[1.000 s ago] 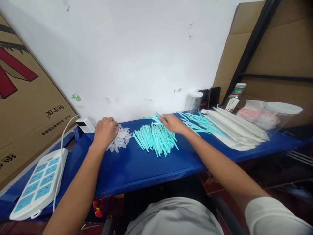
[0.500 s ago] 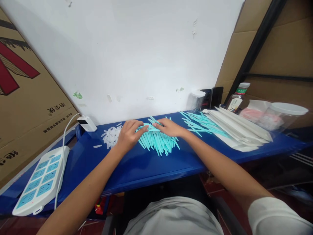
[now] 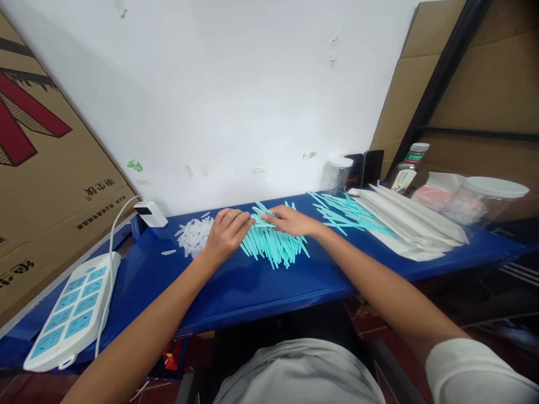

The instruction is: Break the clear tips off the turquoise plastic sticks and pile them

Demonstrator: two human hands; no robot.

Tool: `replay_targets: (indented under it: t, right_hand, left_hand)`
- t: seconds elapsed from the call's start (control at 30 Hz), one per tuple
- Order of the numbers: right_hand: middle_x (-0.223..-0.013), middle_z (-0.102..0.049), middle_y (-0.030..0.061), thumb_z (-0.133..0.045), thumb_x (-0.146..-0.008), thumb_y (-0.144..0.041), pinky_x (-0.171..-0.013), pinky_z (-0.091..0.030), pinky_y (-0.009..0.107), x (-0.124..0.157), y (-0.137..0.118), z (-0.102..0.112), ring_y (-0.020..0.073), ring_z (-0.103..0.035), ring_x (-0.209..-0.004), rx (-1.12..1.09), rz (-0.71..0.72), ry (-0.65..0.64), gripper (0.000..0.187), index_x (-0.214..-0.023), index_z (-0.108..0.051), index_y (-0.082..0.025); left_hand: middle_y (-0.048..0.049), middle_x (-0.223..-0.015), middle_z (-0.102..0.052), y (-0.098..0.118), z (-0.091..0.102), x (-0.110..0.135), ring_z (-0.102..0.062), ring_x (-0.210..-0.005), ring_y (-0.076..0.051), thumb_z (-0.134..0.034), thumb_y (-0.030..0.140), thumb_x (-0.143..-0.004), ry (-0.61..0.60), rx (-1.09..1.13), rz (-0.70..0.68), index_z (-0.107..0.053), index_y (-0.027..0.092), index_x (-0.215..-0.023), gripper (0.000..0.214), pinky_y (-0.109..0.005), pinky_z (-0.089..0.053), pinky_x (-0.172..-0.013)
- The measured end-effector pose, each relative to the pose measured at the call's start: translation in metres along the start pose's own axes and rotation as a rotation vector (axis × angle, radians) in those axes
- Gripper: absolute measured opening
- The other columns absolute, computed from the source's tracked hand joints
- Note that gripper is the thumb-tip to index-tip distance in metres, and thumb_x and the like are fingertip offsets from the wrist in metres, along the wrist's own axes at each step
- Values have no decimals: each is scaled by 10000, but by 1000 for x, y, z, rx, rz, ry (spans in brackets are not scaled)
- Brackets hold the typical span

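A heap of thin teal plastic sticks lies on the blue table. My left hand is at the heap's left side, thumb and fingers pinched together around the end of a teal stick. From the right, my right hand has its thumb and fingers closed on teal sticks just above the heap, their ends poking out toward the left hand. Its fingertips are partly hidden. Beside my left hand sits a pile of small translucent white plastic pieces, and one loose white piece lies apart from it.
More teal sticks and long white paper sleeves lie on the right. Behind them stand a lidded clear jar, a bottle and a clear tub. A power strip and a white charger occupy the left.
My left fingers have drawn closer together, with less of the teal stick showing between the hands. The right hand has hardly moved. The view has shifted slightly.
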State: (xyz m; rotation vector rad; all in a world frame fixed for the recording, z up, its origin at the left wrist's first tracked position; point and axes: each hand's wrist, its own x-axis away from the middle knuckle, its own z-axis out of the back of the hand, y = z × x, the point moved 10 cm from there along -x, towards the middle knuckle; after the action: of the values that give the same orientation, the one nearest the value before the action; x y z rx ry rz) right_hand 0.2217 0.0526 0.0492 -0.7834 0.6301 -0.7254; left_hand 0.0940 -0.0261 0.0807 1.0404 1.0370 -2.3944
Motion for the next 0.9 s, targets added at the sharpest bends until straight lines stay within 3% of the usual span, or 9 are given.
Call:
replay_targets:
  t: [0.13,0.23,0.3,0.4,0.5,0.6,0.7,0.77,0.9]
  right_hand:
    - [-725,-250,-31,-497,-1021,-603,-675,-468,289,0,8,13,126,-319,-639,5,-25,25,499,-739,-320,-231]
    - [-710,-295,-26,-446,-1031,-625,-653,-411,284,0,17,33,140,-364,-657,98,-25,126,492,-754,-349,-230]
    - [-703,-339,-22,-408,-1047,-599,-641,-357,284,1,22,47,146,-386,-663,197,-19,217,474,-756,-357,-228]
    - [-689,-395,-16,-379,-1060,-513,-635,-286,296,1,22,58,150,-392,-659,366,-4,321,426,-743,-347,-230]
    - [-671,-425,-14,-370,-1062,-471,-631,-250,308,1,21,57,151,-394,-642,465,9,360,407,-734,-345,-232]
    - [-660,-436,-15,-375,-1068,-474,-624,-230,315,2,20,55,151,-395,-624,500,6,370,411,-736,-348,-233]
    - [-658,-425,-20,-375,-1070,-489,-622,-232,314,2,17,55,150,-392,-621,487,9,364,418,-739,-341,-235]
    - [-664,-417,-21,-371,-1068,-501,-625,-242,309,2,15,53,149,-388,-629,452,20,348,425,-739,-338,-235]
    - [-668,-393,-23,-358,-1068,-548,-630,-251,301,1,12,47,149,-385,-643,336,42,280,456,-742,-346,-230]
  left_hand:
    - [-102,-1129,-753,-16,9,0,-627,-1079,-264,-611,110,-989,29,-54,51,-713,242,-1194,264,-455,-462,-933]
    - [-96,-1111,-735,-58,21,7,-602,-1054,-279,-585,144,-1004,25,-80,237,-750,265,-1113,231,-456,-436,-896]
    - [-100,-1107,-722,-93,25,18,-590,-1056,-299,-576,174,-1007,-49,-117,399,-769,268,-1038,217,-465,-428,-879]
    - [-148,-1058,-701,-136,14,46,-584,-1066,-357,-597,220,-977,-326,-200,564,-782,225,-904,200,-490,-448,-851]
    - [-188,-901,-687,-162,-7,83,-613,-961,-389,-627,190,-900,-665,-257,671,-786,174,-818,179,-471,-472,-758]
    - [-197,-879,-706,-171,-22,112,-647,-903,-377,-648,188,-845,-873,-268,775,-807,170,-864,161,-434,-485,-716]
    - [-193,-912,-734,-166,-35,126,-669,-916,-372,-685,262,-832,-1002,-229,819,-807,181,-872,152,-423,-505,-723]
    - [-192,-964,-743,-158,-39,115,-660,-974,-376,-674,312,-863,-935,-198,778,-804,183,-879,184,-437,-521,-761]
    - [-154,-1046,-729,-128,-23,64,-628,-1030,-330,-570,409,-996,-442,-21,637,-789,201,-1090,316,-463,-530,-885]
